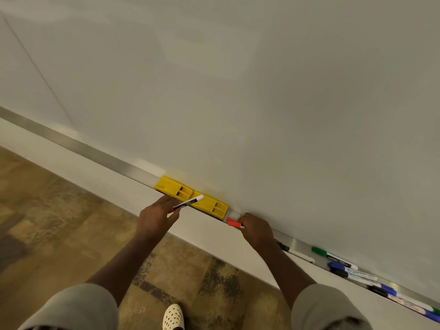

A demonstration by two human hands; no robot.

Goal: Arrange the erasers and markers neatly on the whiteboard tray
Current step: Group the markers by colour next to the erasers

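- L hand (157, 216) pinches white marker (188, 203) above tray (95, 148) front edge, over yellow erasers (190, 195).
- R hand (256, 228) grips red markers (233, 222) at erasers' right end.
- Best: lay markers parallel w/ tray, caps same way, butted to erasers.

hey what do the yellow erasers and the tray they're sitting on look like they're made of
The two yellow erasers look like moulded plastic with a matte finish: uniform colour, crisp edges and rectangular recesses in their tops. The whiteboard tray looks like brushed metal, probably aluminium: silver-grey with a soft streaky sheen and pale reflections along its length. Neither can be confirmed by look alone.
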